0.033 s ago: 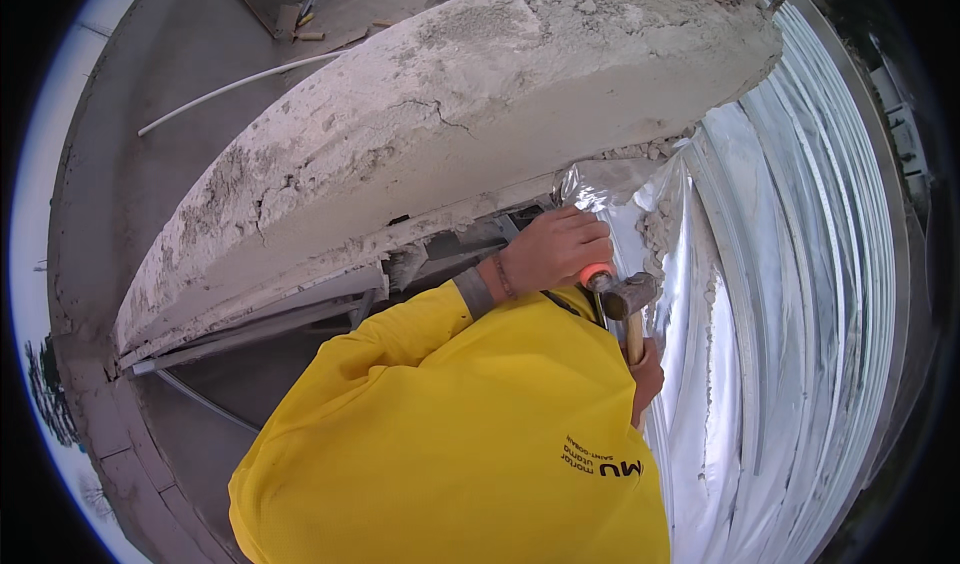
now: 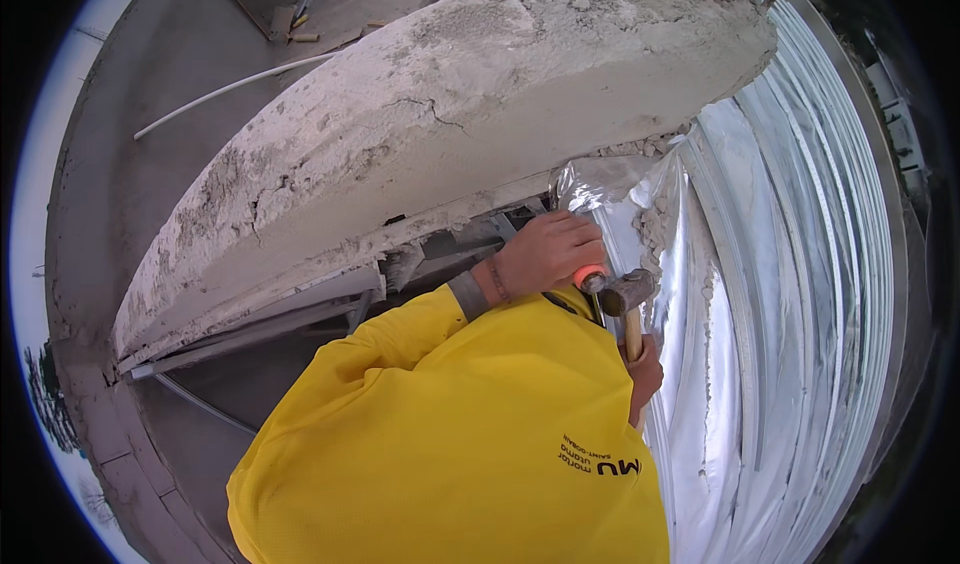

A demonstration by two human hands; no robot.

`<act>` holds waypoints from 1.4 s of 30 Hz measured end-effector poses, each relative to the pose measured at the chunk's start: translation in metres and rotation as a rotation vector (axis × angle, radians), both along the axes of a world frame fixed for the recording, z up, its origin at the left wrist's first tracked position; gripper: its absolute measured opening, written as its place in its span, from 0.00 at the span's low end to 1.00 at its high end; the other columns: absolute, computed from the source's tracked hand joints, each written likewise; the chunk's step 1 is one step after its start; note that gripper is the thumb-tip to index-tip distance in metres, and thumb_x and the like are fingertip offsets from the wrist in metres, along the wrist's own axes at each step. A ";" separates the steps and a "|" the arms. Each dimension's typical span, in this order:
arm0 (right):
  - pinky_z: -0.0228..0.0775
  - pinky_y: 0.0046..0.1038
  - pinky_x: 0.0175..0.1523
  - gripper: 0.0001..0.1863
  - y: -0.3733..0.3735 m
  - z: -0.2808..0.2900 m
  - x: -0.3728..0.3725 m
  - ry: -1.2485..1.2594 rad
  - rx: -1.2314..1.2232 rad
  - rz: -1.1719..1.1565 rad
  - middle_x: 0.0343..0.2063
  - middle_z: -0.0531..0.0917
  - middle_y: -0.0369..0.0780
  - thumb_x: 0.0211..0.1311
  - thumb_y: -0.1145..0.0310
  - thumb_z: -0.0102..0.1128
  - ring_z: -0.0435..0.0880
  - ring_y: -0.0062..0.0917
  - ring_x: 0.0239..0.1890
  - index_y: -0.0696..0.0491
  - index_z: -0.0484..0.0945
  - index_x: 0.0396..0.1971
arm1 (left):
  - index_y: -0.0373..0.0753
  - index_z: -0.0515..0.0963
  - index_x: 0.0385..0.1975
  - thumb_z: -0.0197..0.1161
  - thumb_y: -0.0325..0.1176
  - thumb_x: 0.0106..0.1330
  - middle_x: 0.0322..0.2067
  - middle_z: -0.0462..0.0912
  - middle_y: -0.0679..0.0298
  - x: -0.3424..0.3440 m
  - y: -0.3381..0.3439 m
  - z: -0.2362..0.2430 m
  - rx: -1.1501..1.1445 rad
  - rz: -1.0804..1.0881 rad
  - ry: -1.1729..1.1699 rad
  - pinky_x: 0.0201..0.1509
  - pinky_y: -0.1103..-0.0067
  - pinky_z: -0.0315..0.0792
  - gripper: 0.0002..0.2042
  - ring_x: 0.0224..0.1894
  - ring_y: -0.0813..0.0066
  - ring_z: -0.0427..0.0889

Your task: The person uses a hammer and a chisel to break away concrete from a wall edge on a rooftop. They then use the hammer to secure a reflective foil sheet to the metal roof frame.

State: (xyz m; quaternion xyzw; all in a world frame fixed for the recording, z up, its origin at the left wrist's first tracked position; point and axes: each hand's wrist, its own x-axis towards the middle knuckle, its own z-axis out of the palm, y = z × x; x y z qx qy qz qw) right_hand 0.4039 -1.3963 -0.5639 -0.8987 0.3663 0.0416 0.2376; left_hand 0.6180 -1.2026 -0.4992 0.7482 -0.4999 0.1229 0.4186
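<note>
My left hand is closed around an orange-handled chisel; its butt end shows below my fingers, while its blade is hidden. Beside that butt end is the dark metal head of a hammer, almost touching it. The hammer's wooden handle runs down into my right hand, which is wrapped round it and partly covered by my yellow shirt. Above my left hand, a thick curved grey mortar wall with a crack across its face spans the view. Crumpled silver foil lies just beyond my fingers.
Silver-foil-covered roofing with metal battens fills the right side. Mortar rubble lies on the foil. Under the wall's left part is a dark gap with metal framing. Behind the wall, a white pipe leans and wood scraps lie about.
The hammer head has shifted very slightly up and away from the chisel's butt end. The whole view has slid a little; both hands keep their grip.
</note>
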 end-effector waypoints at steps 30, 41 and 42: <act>0.74 0.45 0.37 0.16 0.005 0.005 0.008 -0.030 -0.167 0.069 0.27 0.84 0.47 0.57 0.54 0.65 0.83 0.48 0.32 0.48 0.79 0.38 | 0.48 0.63 0.69 0.62 0.21 0.57 0.69 0.65 0.67 -0.020 0.130 0.127 0.393 1.100 -0.009 0.35 0.79 0.80 0.36 0.49 0.64 0.84; 0.73 0.46 0.37 0.15 0.002 0.005 0.012 -0.076 -0.159 0.064 0.27 0.84 0.49 0.55 0.58 0.67 0.83 0.49 0.32 0.51 0.78 0.37 | 0.40 0.76 0.52 0.64 0.24 0.60 0.52 0.80 0.56 -0.024 0.160 0.169 0.200 1.071 0.008 0.48 0.71 0.77 0.18 0.48 0.59 0.84; 0.73 0.46 0.37 0.15 0.002 0.006 0.014 -0.059 -0.140 0.059 0.27 0.84 0.49 0.55 0.58 0.67 0.83 0.49 0.32 0.52 0.78 0.36 | 0.39 0.78 0.47 0.65 0.26 0.61 0.46 0.84 0.55 -0.028 0.164 0.186 0.184 1.167 0.050 0.44 0.70 0.77 0.14 0.46 0.59 0.84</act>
